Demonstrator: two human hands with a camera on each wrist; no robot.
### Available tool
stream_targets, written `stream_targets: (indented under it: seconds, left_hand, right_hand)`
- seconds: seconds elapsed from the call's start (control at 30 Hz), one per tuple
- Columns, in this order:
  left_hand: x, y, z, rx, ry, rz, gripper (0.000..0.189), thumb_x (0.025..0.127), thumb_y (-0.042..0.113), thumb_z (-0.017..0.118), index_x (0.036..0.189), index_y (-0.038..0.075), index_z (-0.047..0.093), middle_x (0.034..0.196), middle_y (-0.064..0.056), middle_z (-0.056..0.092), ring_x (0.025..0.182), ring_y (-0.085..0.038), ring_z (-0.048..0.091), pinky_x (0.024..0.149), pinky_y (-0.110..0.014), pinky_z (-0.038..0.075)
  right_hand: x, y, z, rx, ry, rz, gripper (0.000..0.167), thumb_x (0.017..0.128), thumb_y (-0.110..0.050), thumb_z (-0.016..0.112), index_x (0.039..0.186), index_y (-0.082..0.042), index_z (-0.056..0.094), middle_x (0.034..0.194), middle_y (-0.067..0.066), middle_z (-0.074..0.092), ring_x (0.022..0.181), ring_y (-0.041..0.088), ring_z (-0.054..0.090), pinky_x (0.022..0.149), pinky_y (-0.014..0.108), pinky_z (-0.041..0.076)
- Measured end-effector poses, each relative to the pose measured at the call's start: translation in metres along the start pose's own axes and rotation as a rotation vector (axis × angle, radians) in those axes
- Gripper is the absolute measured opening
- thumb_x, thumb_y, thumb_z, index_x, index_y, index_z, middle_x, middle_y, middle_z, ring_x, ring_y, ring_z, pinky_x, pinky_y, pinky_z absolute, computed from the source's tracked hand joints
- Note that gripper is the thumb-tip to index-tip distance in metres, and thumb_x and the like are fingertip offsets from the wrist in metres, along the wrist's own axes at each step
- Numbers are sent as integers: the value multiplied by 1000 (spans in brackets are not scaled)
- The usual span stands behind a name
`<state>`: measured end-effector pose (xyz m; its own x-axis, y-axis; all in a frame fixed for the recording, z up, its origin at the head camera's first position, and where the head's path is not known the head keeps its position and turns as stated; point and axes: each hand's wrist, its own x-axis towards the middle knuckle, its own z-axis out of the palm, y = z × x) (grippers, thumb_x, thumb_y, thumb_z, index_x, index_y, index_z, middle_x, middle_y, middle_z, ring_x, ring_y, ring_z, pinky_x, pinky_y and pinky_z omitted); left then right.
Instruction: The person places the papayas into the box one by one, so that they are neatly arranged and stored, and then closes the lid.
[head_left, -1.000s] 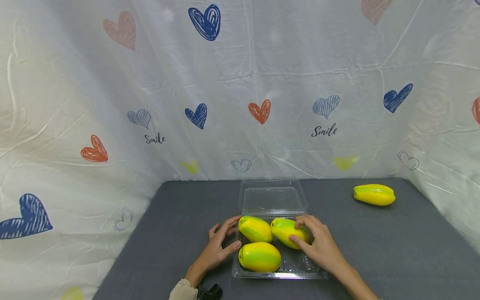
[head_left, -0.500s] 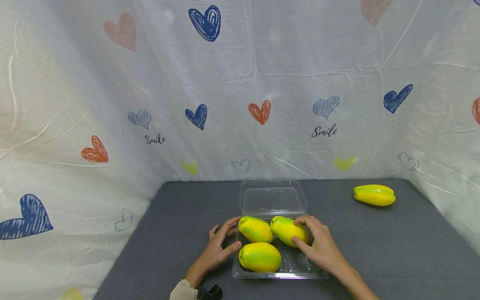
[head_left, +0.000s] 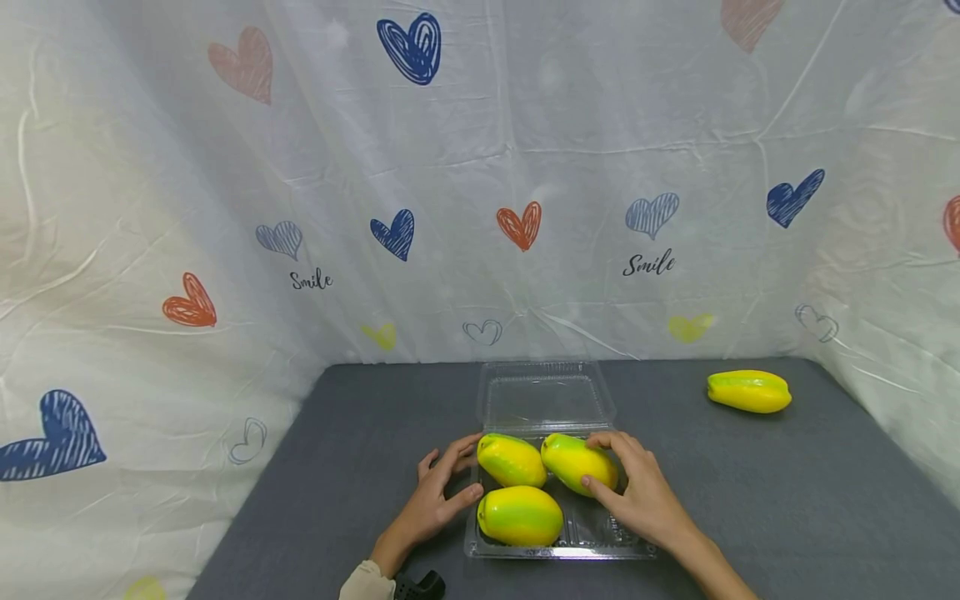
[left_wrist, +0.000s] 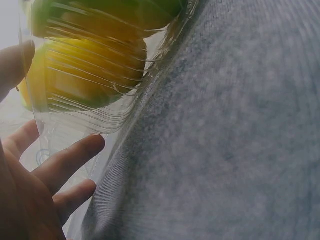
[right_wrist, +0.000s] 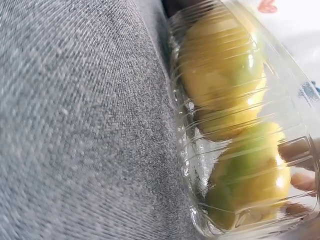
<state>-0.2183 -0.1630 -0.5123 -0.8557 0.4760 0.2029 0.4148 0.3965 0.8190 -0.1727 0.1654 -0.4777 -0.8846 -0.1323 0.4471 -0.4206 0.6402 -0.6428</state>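
Note:
A clear plastic clamshell box point(head_left: 592, 552) lies on the grey table with its lid point(head_left: 546, 400) folded back. Inside are three yellow-green papayas: one at the back left point(head_left: 512, 460), one at the front left point(head_left: 520, 517) and one at the back right point(head_left: 573, 462). My right hand point(head_left: 647, 492) holds the back-right papaya between thumb and fingers; the right wrist view shows these fingertips through the clear wall. Along the box's left side, my left hand point(head_left: 435, 496) spreads its fingers point(left_wrist: 75, 160) at the wall, with the thumb right at the rim.
Another yellow papaya point(head_left: 748, 391) lies at the back right of the grey table point(head_left: 360, 433). A white curtain point(head_left: 450, 150) printed with hearts hangs behind the table and along both sides. A dark band point(head_left: 420, 586) is on the left wrist.
The right index finger has shifted slightly left over the back-right papaya, which has turned or tilted a little under the hand. The left hand and the other papayas have stayed put.

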Motion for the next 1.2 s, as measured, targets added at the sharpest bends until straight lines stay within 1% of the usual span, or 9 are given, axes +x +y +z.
stream_targets:
  seconds: [0.33,0.53,0.7,0.83,0.97,1.13,1.2]
  left_hand:
    - [0,-1,0,11,5,-11,65,100,27,61,158,32,33,146,3,60,140,-20,52,115,-65,-3]
    - [0,-1,0,5,7,-17,64,100,29,61,157,35,33,147,3,59,136,-18,55,115,-65,-2]
    - [0,-2,0,1,12,-1,64,100,29,61,158,33,33,148,-2,58,134,-21,58,113,-67,-1]
    - [0,-3,1,8,15,6,64,100,29,60,158,33,33,148,-5,58,132,-23,59,112,-68,0]
    - [0,-3,1,9,13,-9,64,100,30,60,157,36,32,150,-2,56,133,-20,59,113,-65,-1]
    - [0,-2,0,5,11,-8,64,101,30,60,158,35,32,152,-1,54,132,-20,59,113,-66,-1]
    - [0,-1,0,3,9,-9,64,101,30,60,158,34,32,153,-1,53,132,-20,59,113,-66,-1]
  right_hand:
    - [0,-1,-1,24,6,7,45,83,-13,84,124,-11,65,122,0,67,115,25,58,96,55,37]
    - [1,1,-2,23,3,-3,45,84,-14,83,126,-12,66,124,-1,66,116,24,57,96,56,37]
    - [1,1,-3,27,-2,-3,45,86,-18,82,127,-12,65,125,-1,66,117,24,56,96,55,37]
    - [1,1,-4,36,2,-2,46,85,-16,82,128,-12,65,126,-1,66,118,24,56,97,56,35]
    - [0,2,-4,35,22,-9,46,84,-15,82,127,-14,65,127,-1,65,118,22,54,96,56,35]
    - [2,6,-6,49,61,-31,44,85,-14,82,126,-12,66,127,0,65,117,19,52,95,53,34]
    - [3,8,-8,53,76,-36,43,86,-14,82,126,-12,66,127,0,65,115,17,52,95,54,34]
